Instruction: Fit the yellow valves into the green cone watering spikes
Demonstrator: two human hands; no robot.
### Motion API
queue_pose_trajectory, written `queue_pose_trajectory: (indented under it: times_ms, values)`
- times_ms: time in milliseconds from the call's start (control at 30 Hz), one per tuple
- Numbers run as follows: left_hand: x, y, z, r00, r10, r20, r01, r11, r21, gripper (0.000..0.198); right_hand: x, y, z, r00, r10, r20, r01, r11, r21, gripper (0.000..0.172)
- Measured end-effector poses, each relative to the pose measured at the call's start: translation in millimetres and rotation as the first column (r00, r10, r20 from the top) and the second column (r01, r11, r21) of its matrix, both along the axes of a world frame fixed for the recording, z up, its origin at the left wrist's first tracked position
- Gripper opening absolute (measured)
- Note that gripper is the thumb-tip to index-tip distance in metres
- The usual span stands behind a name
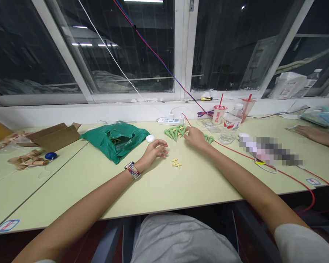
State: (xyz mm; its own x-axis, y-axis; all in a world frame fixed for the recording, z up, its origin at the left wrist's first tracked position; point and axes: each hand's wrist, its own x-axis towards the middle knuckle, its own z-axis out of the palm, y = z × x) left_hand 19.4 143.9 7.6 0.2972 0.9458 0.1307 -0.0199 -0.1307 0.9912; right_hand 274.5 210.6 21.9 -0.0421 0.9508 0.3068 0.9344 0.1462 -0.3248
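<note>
My left hand [154, 154] hovers over or rests on the table with fingers loosely curved and apart, nothing in them. Just to its right lie several small pale-yellow pegs [177, 165]. My right hand [195, 137] reaches to the row of green cone-shaped pieces [173, 134], its fingertips bent together among them; what they pinch is hidden. More green pieces [208, 138] show to the right of that hand, and yellow bits lie among the green ones. A white rounded case [150, 138] sits by my left fingertips.
A torn green plastic bag [117, 138] and a cardboard box [55, 138] lie left, near wooden toys with a blue ball [50, 156]. A water bottle [230, 126], lidded cup [218, 114], power strip [170, 121] and red cable [235, 155] lie beyond or right. Another person's hand [308, 133] is far right.
</note>
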Motion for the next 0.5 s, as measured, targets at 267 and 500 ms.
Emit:
queue_pose_trajectory:
  times_ms: [267, 500]
  values:
    - [-0.2, -1.2, 0.6, 1.000, 0.001, 0.004, -0.001, 1.000, -0.016, 0.030, -30.1, 43.7, 1.2, 0.994, -0.103, -0.017, 0.101, 0.988, -0.116, 0.029]
    - [1.5, -3.7, 2.2, 1.000, -0.011, -0.007, 0.010, 1.000, -0.014, 0.029, -4.2, 33.1, 7.2, 0.995, -0.071, -0.070, 0.071, 0.997, 0.001, 0.022]
